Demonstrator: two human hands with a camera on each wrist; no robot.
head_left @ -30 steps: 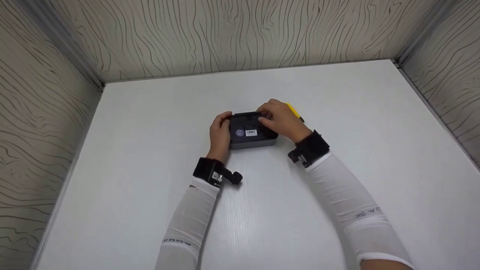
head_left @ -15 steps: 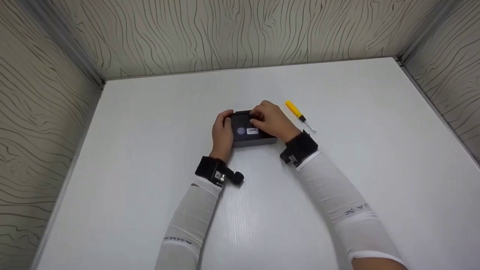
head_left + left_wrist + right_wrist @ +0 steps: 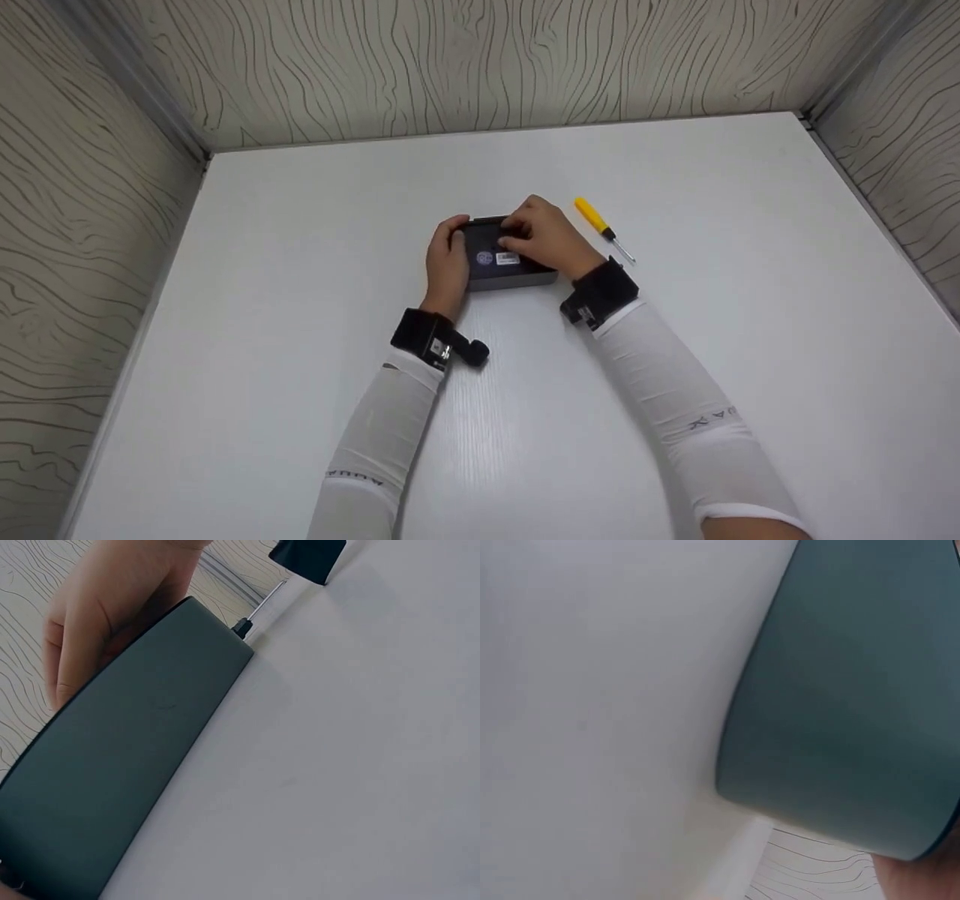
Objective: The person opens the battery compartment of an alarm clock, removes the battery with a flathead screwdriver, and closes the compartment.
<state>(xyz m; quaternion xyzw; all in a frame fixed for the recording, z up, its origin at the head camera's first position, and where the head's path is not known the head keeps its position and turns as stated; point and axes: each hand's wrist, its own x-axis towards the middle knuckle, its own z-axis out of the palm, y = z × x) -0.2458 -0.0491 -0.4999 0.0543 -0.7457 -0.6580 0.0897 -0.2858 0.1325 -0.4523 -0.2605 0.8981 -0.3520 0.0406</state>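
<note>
White lettered sleeves (image 3: pixel 386 427), black wristbands (image 3: pixel 606 294)

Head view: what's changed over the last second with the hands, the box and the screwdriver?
The right hand has moved left over the black box, toward the left hand. The yellow screwdriver, partly hidden before, now shows whole. No visible grasp or release. The left hand stays at the box's left side.
</note>
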